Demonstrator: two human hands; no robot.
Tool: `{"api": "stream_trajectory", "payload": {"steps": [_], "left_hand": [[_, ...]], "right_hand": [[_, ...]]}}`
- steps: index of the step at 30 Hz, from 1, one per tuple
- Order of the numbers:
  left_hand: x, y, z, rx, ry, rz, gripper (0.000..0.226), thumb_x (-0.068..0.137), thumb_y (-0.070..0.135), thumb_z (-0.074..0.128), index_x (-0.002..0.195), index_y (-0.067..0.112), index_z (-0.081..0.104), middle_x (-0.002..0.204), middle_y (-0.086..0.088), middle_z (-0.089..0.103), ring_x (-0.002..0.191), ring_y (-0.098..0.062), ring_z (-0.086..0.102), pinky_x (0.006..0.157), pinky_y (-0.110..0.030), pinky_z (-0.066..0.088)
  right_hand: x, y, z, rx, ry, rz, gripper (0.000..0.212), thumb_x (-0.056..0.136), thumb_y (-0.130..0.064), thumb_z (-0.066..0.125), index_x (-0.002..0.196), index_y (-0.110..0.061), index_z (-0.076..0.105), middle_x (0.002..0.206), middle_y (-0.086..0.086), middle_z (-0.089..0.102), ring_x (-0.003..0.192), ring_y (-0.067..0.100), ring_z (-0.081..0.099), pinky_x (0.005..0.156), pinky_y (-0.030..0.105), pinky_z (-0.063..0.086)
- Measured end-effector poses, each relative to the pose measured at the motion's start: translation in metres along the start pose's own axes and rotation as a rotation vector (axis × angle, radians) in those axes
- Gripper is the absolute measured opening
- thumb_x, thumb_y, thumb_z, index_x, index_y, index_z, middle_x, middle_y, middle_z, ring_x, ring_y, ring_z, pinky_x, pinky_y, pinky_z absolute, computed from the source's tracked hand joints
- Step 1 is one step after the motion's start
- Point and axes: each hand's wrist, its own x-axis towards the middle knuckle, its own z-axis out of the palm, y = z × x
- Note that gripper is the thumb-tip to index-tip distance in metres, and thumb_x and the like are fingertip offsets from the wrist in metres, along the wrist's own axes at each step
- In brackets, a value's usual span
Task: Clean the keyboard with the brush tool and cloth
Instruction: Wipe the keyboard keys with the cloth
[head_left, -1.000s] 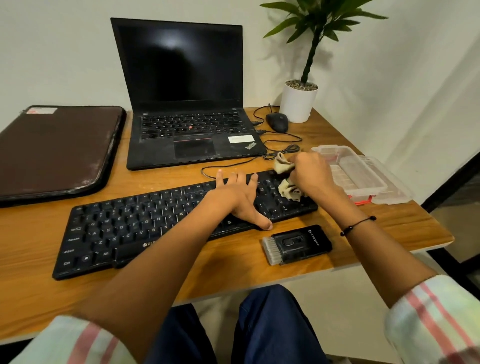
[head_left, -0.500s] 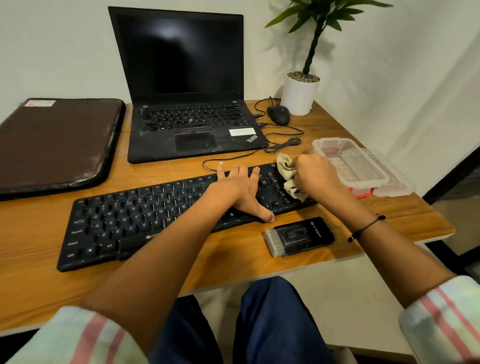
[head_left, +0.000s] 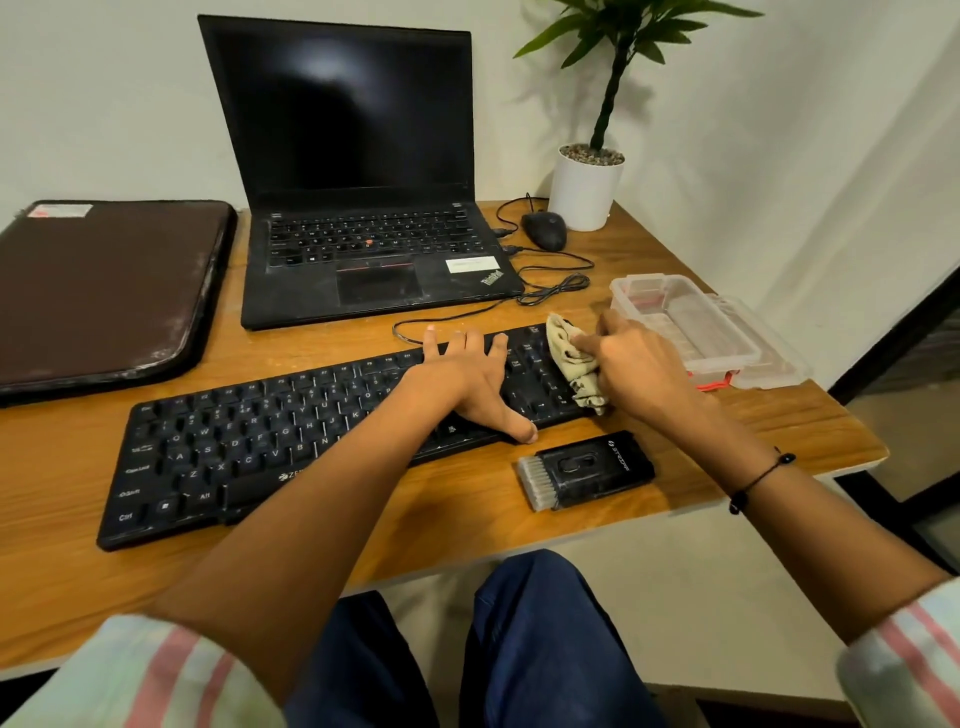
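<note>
Keyboard (head_left: 249, 441) under flat left hand (head_left: 467, 379); right hand (head_left: 631, 364) fingers grip cloth (head_left: 574, 358) beside clear lidless box (head_left: 680, 325).

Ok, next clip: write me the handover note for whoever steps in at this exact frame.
Left hand: flat, fingers straight, pressing on the keyboard to steady it.
Right hand: grips the beige cloth against the keyboard's right end.
Brush tool: lying untouched on the desk, in front of the keyboard's right end.
Done: cannot tell how much is wiped or brushed.
Left: probably the remaining keys leftward.
</note>
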Motion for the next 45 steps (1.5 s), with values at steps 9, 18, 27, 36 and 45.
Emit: {"api": "stream_trajectory", "payload": {"steps": [9, 18, 27, 36, 45], "left_hand": [[-0.001, 0.002, 0.001, 0.01, 0.003, -0.015, 0.125, 0.067, 0.078, 0.059, 0.151, 0.01, -0.003, 0.157, -0.017, 0.001, 0.144, -0.036, -0.005, 0.112, -0.06, -0.01], [0.001, 0.0, 0.002, 0.008, -0.002, -0.005, 0.128, 0.066, 0.08, 0.057, 0.15, 0.015, -0.014, 0.157, -0.017, -0.004, 0.144, -0.037, -0.007, 0.111, -0.061, -0.011], [0.0, 0.002, 0.001, 0.002, 0.001, -0.023, 0.128, 0.065, 0.08, 0.058, 0.151, 0.016, -0.013, 0.157, -0.015, -0.004, 0.145, -0.035, -0.008, 0.111, -0.06, -0.012], [0.002, 0.0, 0.003, -0.01, 0.013, -0.016, 0.128, 0.065, 0.08, 0.057, 0.15, 0.016, -0.013, 0.158, -0.015, -0.004, 0.145, -0.035, -0.007, 0.111, -0.061, -0.01], [0.003, -0.002, 0.008, -0.067, 0.054, -0.007, 0.132, 0.063, 0.079, 0.06, 0.15, 0.009, -0.011, 0.159, -0.013, -0.008, 0.145, -0.03, -0.011, 0.109, -0.06, -0.015]], "right_hand": [[-0.003, -0.034, -0.001, 0.054, 0.012, -0.206, 0.043, 0.092, -0.014, 0.053, 0.134, -0.019, 0.049, 0.119, 0.01, 0.045, 0.108, 0.028, 0.048, 0.08, 0.038, 0.046], [0.001, 0.015, 0.005, 0.059, -0.001, 0.15, 0.043, 0.086, -0.008, 0.059, 0.129, -0.016, 0.059, 0.131, 0.014, 0.045, 0.107, 0.032, 0.055, 0.087, 0.038, 0.049], [0.017, -0.019, 0.0, 0.178, -0.011, 0.144, 0.039, 0.086, -0.004, 0.057, 0.122, -0.014, 0.063, 0.12, 0.014, 0.05, 0.104, 0.037, 0.056, 0.085, 0.043, 0.05], [0.024, -0.012, -0.012, 0.266, 0.042, 0.062, 0.044, 0.086, -0.001, 0.055, 0.124, -0.022, 0.063, 0.127, 0.012, 0.049, 0.111, 0.031, 0.053, 0.091, 0.04, 0.047], [0.012, -0.05, -0.009, 0.19, -0.044, -0.12, 0.025, 0.08, -0.003, 0.049, 0.092, -0.013, 0.068, 0.105, 0.009, 0.058, 0.093, 0.031, 0.059, 0.07, 0.034, 0.047]]}}
